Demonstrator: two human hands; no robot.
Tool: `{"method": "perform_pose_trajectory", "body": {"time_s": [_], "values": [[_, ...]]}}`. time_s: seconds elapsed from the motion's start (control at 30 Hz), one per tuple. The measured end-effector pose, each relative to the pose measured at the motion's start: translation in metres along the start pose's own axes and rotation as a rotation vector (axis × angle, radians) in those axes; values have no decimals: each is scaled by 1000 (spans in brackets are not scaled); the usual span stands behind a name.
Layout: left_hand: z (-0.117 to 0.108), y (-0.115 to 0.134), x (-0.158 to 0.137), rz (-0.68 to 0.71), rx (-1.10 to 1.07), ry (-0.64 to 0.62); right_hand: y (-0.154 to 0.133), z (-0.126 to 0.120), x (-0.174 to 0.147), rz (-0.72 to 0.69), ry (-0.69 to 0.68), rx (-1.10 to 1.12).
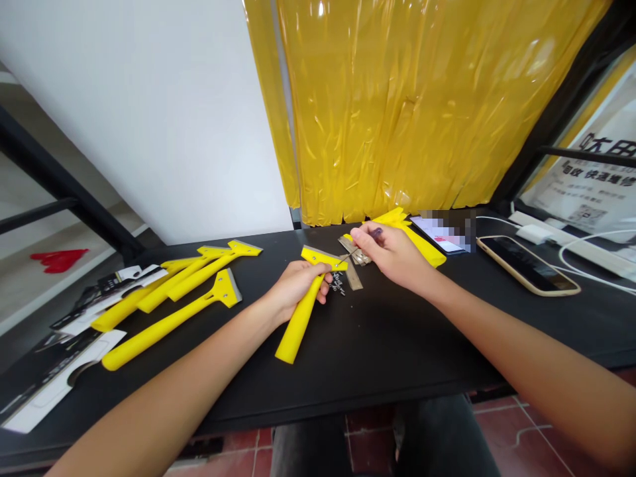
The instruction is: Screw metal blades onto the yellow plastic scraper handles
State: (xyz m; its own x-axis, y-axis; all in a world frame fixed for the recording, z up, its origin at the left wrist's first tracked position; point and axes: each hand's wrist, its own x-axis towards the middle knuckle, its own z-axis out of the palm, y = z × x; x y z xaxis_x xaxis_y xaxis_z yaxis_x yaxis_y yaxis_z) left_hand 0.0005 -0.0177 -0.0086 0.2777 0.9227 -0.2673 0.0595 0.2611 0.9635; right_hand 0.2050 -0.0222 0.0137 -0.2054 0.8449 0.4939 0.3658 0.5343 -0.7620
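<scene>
My left hand [301,286] is closed around the neck of a yellow scraper [299,324], whose wide head points away from me and whose handle slants toward the table's front edge. In my right hand [390,255] is a thin screwdriver [354,254] with a dark handle; its tip reaches a screw at the right end of the scraper's head. Small screws [338,283] lie in a pile just right of my left hand. Beside them rest a flat metal plate [354,275] and more metal pieces, partly hidden by my right hand.
Several yellow scrapers [173,324] lie at the left, near black-and-white packaging cards [64,384]. Behind my right hand are more yellow scraper parts [424,245] and a lit phone [442,233]. Another phone [529,265], white cables and a power strip [576,242] occupy the right side.
</scene>
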Motion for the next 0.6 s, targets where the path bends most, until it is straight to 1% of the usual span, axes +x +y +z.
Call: {"method": "perform_pose_trajectory", "body": {"time_s": [0.07,0.13,0.3,0.37,0.5,0.6], "values": [[0,0,0,-1,-5,3,1,0,1,45,34,34],[0,0,0,-2,-16,5,1,-1,1,62,64,21],[-1,-2,1,-1,-18,-1,-3,-5,-1,-17,38,-109],[-1,-3,1,3,-8,-8,-5,-4,-2,-26,29,-158],[-1,-2,0,-1,-5,-9,-4,-2,-2,-9,55,-121],[0,-2,0,-8,-8,4,-5,-3,-1,-23,60,-127]]}}
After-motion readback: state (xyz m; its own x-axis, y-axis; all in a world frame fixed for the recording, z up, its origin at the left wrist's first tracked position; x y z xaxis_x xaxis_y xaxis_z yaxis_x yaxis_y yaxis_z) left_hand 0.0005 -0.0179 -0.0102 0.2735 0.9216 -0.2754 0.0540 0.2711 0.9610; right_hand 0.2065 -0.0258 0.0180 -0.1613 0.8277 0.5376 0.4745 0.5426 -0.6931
